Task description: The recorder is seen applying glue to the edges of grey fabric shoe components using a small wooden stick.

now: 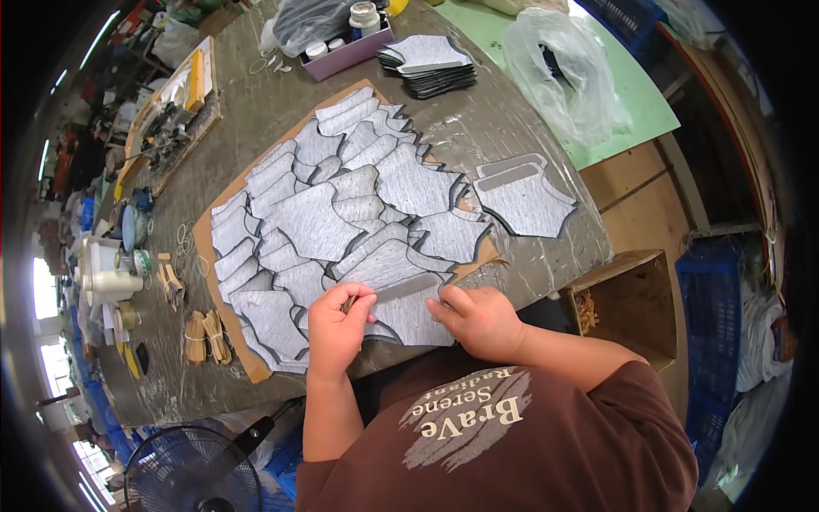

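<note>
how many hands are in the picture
2: left hand just left of the grey strip, right hand just right of it. No others show.

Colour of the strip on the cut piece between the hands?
The strip is plain grey, darker than the streaked light-grey cut piece; head view.

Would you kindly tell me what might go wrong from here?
The grey pieces overlap on the cardboard, so the left hand might nudge neighbours out of place. The piece between it and the right hand lies near the edge of the table and could slip off.
</note>
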Motion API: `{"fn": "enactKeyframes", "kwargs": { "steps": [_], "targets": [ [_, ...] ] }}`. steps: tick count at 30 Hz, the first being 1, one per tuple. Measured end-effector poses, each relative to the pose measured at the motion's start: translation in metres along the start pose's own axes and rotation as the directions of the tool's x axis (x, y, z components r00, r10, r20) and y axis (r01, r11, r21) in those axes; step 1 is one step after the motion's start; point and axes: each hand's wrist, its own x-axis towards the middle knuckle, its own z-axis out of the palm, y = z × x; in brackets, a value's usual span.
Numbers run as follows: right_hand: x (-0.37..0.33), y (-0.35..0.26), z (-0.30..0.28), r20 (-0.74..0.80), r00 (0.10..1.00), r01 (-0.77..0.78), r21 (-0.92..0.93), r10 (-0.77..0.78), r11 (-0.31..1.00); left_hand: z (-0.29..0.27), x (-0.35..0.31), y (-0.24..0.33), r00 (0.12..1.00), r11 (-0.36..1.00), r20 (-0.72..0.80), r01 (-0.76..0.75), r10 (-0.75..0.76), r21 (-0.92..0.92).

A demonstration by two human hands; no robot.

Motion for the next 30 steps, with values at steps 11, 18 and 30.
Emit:
{"fn": "enactKeyframes", "kwargs": {
  "steps": [11,18,30],
  "targets": [
    [0.0,-0.002,0.001,0.014,1.0,-0.006,-0.059,0.007,0.998,0.001,0.001,-0.003,1.0,0.995,-0.01,-0.004,0.005,0.097],
    [0.002,-0.003,-0.003,0.044,0.999,-0.009,-0.066,0.012,0.998,0.011,-0.004,0.012,0.957,0.818,-0.05,-0.217,0.286,0.533],
    [0.02,0.01,-0.047,0.054,0.832,-0.489,0.543,0.552,0.683,0.024,-0.027,0.008,0.988,0.959,-0.029,-0.155,0.152,-0.237]
  ]
}}
